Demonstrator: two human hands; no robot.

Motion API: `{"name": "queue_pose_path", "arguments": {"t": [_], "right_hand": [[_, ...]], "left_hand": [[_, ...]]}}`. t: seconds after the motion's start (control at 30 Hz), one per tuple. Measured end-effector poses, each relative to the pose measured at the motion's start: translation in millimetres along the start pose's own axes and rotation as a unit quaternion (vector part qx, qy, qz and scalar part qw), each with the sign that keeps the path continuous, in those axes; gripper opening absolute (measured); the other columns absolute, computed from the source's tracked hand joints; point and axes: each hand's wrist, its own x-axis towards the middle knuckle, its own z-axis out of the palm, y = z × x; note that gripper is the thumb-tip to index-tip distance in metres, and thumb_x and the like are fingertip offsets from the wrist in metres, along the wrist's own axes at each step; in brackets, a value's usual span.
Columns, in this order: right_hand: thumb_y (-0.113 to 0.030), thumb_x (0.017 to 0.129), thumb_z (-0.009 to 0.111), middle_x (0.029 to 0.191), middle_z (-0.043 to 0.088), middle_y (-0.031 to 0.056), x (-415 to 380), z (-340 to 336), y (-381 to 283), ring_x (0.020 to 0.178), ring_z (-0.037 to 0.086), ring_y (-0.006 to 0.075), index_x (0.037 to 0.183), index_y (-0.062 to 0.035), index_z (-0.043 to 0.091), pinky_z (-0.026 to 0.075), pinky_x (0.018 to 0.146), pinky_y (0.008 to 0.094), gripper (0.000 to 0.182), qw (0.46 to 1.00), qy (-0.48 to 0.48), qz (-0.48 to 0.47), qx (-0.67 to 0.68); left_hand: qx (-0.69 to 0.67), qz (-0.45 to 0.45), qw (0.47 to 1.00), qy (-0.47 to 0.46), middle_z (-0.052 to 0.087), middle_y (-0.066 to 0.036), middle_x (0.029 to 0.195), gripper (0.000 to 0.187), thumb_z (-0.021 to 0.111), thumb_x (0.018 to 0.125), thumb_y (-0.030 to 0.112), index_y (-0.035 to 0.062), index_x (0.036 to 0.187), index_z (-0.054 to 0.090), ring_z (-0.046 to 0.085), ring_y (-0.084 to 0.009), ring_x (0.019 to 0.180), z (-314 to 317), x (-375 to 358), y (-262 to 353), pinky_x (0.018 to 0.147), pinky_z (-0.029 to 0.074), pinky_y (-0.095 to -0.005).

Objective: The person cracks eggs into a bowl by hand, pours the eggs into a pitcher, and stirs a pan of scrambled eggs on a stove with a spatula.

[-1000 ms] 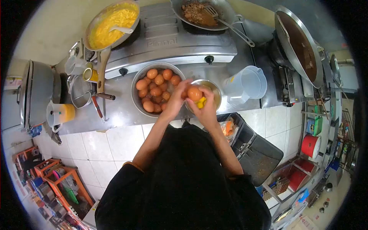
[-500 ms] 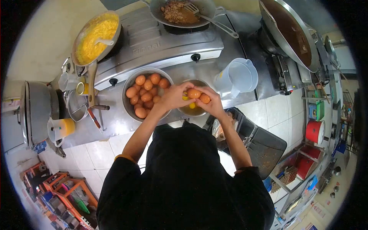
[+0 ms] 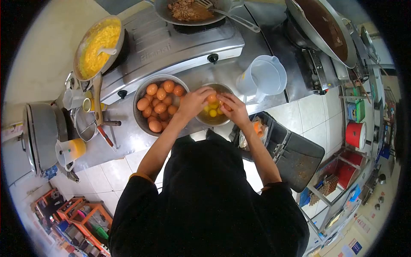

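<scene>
Over a metal bowl (image 3: pixel 214 122) holding several raw yolks (image 3: pixel 212 112), my two hands meet around a brown egg (image 3: pixel 212 98). My left hand (image 3: pixel 195 103) is closed, its fingertips on the egg's left side. From the right, my right hand (image 3: pixel 235 110) is closed with its fingers against the egg. A second brown rounded piece (image 3: pixel 226 107) shows in the right hand; whether it is a whole egg or a shell I cannot make out. Beside my left forearm stands a larger metal bowl (image 3: pixel 138 118) with several brown eggs (image 3: pixel 160 108).
A gas stove (image 3: pixel 150 53) carries a pan of yellow food (image 3: pixel 96 55) and a wok (image 3: pixel 192 19) with a slotted turner. At right are a clear plastic jug (image 3: pixel 263 77) and a large brown-filled pan (image 3: pixel 325 30). Below the counter edge, an open black bin (image 3: pixel 295 158) holds shells.
The egg between my hands has shifted slightly up and left relative to the small bowl, and more yolks show below. The whole view has shifted a little.
</scene>
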Motion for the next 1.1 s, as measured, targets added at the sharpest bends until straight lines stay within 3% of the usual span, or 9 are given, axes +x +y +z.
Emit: {"name": "queue_pose_path", "arguments": {"t": [0.27, 0.4, 0.43, 0.5, 0.6, 0.63, 0.77, 0.8, 1.1], "right_hand": [[0.000, 0.076, 0.078, 0.117, 0.066, 0.0132, -9, -13, -55, 0.100, 0.067, 0.0233, 0.122, -0.0073, 0.066, 0.056, 0.082, 0.0325, 0.048, 0.983, 0.143, 0.109, 0.043], [0.001, 0.077, 0.079, 0.118, 0.066, 0.0133, -67, -24, -89, 0.100, 0.066, 0.0219, 0.124, -0.0038, 0.065, 0.054, 0.084, 0.0316, 0.050, 0.951, 0.258, 0.170, 0.013], [0.003, 0.078, 0.079, 0.119, 0.066, 0.0123, -85, -29, -98, 0.099, 0.066, 0.0208, 0.126, -0.0042, 0.064, 0.053, 0.086, 0.0317, 0.051, 0.928, 0.304, 0.215, 0.026], [-0.002, 0.080, 0.081, 0.119, 0.066, 0.0121, -132, -39, -76, 0.099, 0.066, 0.0207, 0.128, -0.0043, 0.064, 0.053, 0.085, 0.0307, 0.051, 0.886, 0.404, 0.227, -0.036], [-0.012, 0.080, 0.083, 0.094, 0.068, 0.0091, -181, -71, -53, 0.072, 0.063, 0.0159, 0.127, 0.0039, 0.059, 0.052, 0.082, 0.0290, 0.055, 0.841, 0.361, 0.330, -0.229], [-0.013, 0.081, 0.083, 0.087, 0.068, 0.0071, -214, -71, -29, 0.068, 0.060, 0.0142, 0.128, 0.0040, 0.058, 0.051, 0.080, 0.0281, 0.056, 0.838, 0.330, 0.374, -0.221], [-0.019, 0.083, 0.082, 0.067, 0.060, 0.0003, -300, -65, 18, 0.062, 0.053, 0.0087, 0.131, 0.0046, 0.055, 0.049, 0.071, 0.0243, 0.060, 0.796, 0.299, 0.490, -0.190], [-0.030, 0.081, 0.084, 0.071, 0.065, 0.0028, -327, -61, 37, 0.061, 0.058, 0.0106, 0.130, -0.0021, 0.057, 0.051, 0.063, 0.0287, 0.062, 0.794, 0.335, 0.489, -0.134], [-0.020, 0.085, 0.081, 0.087, 0.063, 0.0010, -308, -29, 24, 0.076, 0.058, 0.0079, 0.128, -0.0037, 0.058, 0.050, 0.069, 0.0221, 0.052, 0.824, 0.322, 0.465, -0.016]], "left_hand": [[-0.147, -0.053, 0.984, 0.082, 0.059, -0.014, 0.117, 0.048, 0.071, 0.082, 0.012, 0.0114, 0.129, 0.063, 0.063, -0.0273, 0.106, -4, 3, 60, 0.092, 0.054, -0.0376], [-0.238, -0.013, 0.959, -0.151, 0.048, -0.021, 0.142, 0.071, 0.070, 0.086, 0.021, 0.0031, 0.148, 0.041, 0.048, -0.0341, 0.132, -4, 0, 121, 0.115, 0.035, -0.0438], [-0.350, 0.017, 0.923, -0.161, 0.054, -0.022, 0.134, 0.069, 0.065, 0.087, 0.026, -0.0089, 0.141, 0.043, 0.058, -0.0356, 0.116, 16, -3, 124, 0.098, 0.047, -0.0400], [-0.430, 0.063, 0.885, -0.169, 0.050, -0.024, 0.141, 0.065, 0.063, 0.091, 0.024, -0.0073, 0.144, 0.040, 0.057, -0.0355, 0.122, 39, -4, 145, 0.103, 0.043, -0.0405], [-0.350, 0.092, 0.906, -0.219, 0.047, -0.020, 0.146, 0.067, 0.061, 0.096, 0.026, 0.0061, 0.153, 0.031, 0.046, -0.0326, 0.134, 46, -14, 151, 0.117, 0.032, -0.0439], [-0.371, 0.033, 0.886, -0.277, 0.056, -0.018, 0.137, 0.054, 0.062, 0.096, 0.023, 0.0088, 0.145, 0.046, 0.052, -0.0304, 0.128, 32, -16, 146, 0.110, 0.040, -0.0427], [-0.076, -0.025, 0.994, -0.074, 0.065, -0.011, 0.110, 0.023, 0.068, 0.087, 0.011, 0.0085, 0.110, 0.070, 0.061, -0.0296, 0.105, 6, -36, 78, 0.092, 0.050, -0.0409], [0.023, -0.042, 0.996, -0.073, 0.064, -0.010, 0.110, 0.025, 0.070, 0.084, 0.011, 0.0093, 0.108, 0.071, 0.059, -0.0293, 0.107, -6, -31, 70, 0.092, 0.049, -0.0422], [0.195, 0.201, 0.923, -0.264, 0.061, -0.006, 0.098, 0.010, 0.067, 0.078, 0.014, 0.0121, 0.085, 0.074, 0.057, -0.0261, 0.103, 34, 12, 6, 0.090, 0.046, -0.0375]]}}
